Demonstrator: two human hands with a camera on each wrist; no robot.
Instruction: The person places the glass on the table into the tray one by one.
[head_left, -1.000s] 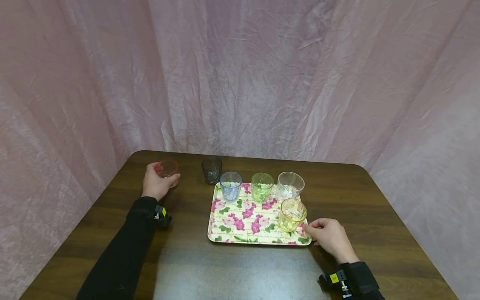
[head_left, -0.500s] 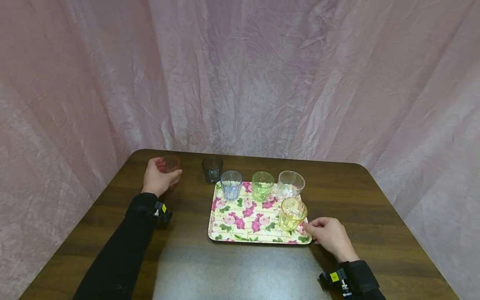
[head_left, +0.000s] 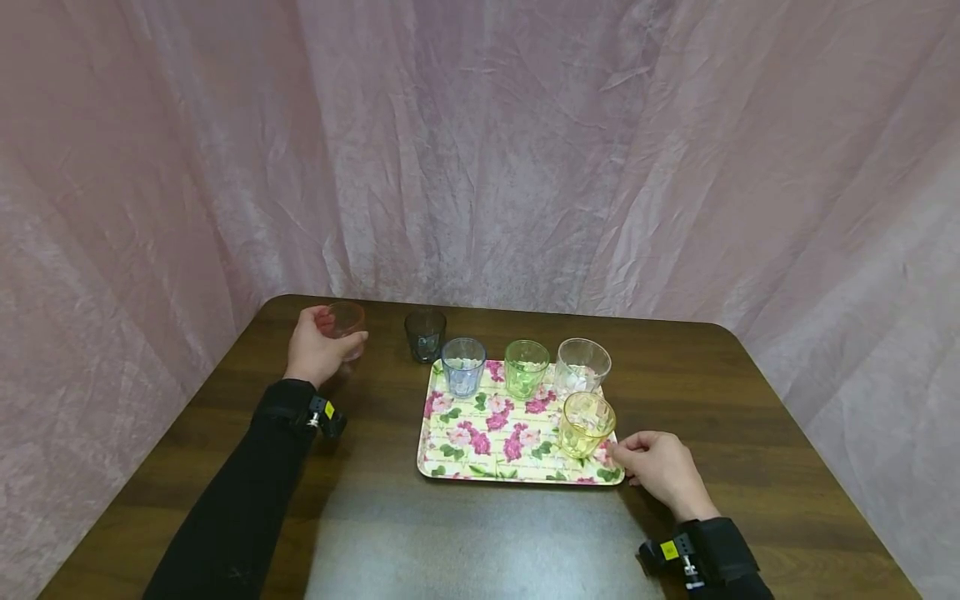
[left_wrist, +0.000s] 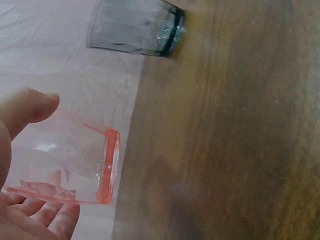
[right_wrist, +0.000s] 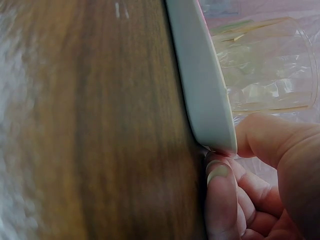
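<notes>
My left hand (head_left: 315, 350) holds a pink glass tumbler (left_wrist: 75, 160) at the table's far left, thumb on one side and fingers under the other. In the left wrist view the tumbler's thick pink base shows beyond the fingers. My right hand (head_left: 663, 471) pinches the near right corner of a floral tray (head_left: 480, 419), its thumb at the rim and fingertips beneath. On the tray stand a blue tumbler (head_left: 462, 371), a green tumbler (head_left: 525, 371) and a clear tumbler (head_left: 582, 367) along the back. A yellow tumbler (head_left: 586, 427) stands at its right, close to my right thumb.
A dark grey tumbler (head_left: 425, 337) stands on the brown wooden table (head_left: 750, 417), just behind the tray's far left corner and right of my left hand. A pink curtain (head_left: 480, 167) hangs behind the table's back edge.
My left hand has moved slightly away from me and to the right with the pink tumbler. My right hand keeps its hold on the tray corner, and the other tumblers stay in place.
</notes>
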